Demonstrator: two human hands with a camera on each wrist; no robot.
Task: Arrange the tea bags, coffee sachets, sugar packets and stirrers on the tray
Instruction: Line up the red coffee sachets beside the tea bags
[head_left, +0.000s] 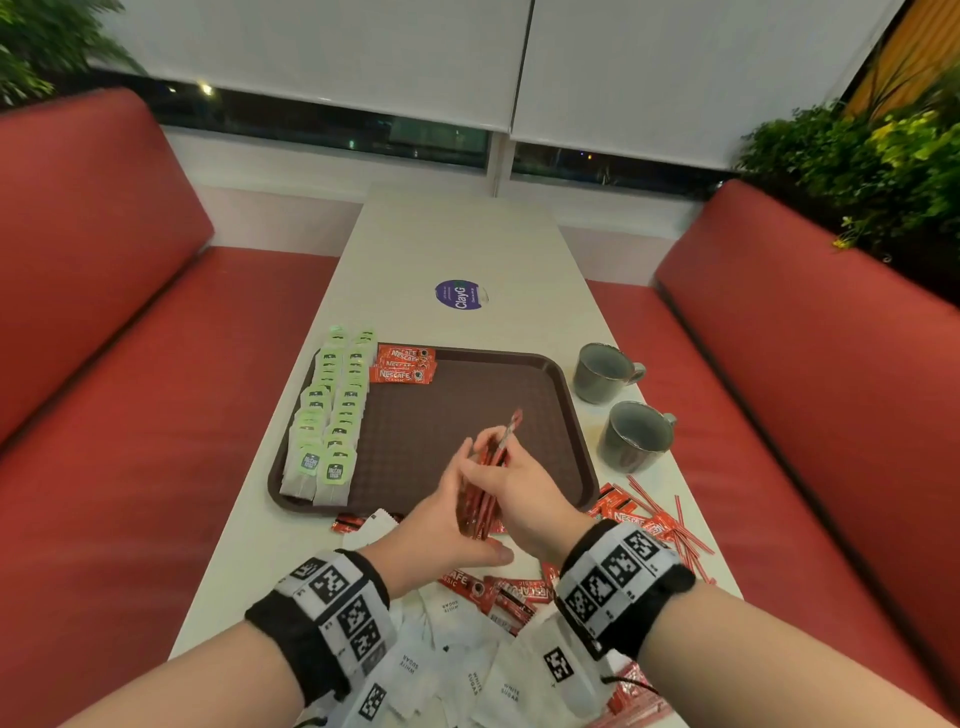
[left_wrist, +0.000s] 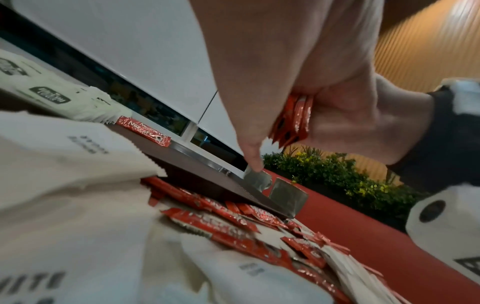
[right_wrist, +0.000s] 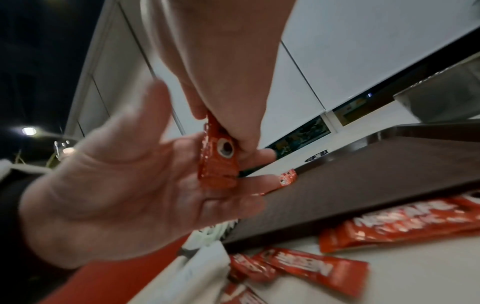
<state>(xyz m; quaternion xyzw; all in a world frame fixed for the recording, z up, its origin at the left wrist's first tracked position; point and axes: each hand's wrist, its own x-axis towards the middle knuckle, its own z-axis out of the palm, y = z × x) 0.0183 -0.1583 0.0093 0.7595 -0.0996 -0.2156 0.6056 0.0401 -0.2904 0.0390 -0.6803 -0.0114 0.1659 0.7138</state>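
A brown tray (head_left: 457, 405) lies on the table with two rows of green tea bags (head_left: 332, 410) along its left side. A few red coffee sachets (head_left: 402, 364) are stacked at its far left. Both hands hover over the tray's near edge. My left hand (head_left: 452, 499) cradles a bundle of red coffee sachets (head_left: 480, 501) in its palm, fingers curled round it. My right hand (head_left: 511, 467) pinches the top of one sachet (right_wrist: 218, 162) in that bundle. Loose sachets (head_left: 498, 592), white sugar packets (head_left: 457, 670) and red stirrers (head_left: 670, 514) lie on the table near me.
Two grey cups (head_left: 602, 371) (head_left: 634, 436) stand on the table right of the tray. A round purple sticker (head_left: 460, 294) sits beyond the tray. Red benches (head_left: 805, 389) flank the narrow table on both sides. The tray's middle and right show bare brown surface.
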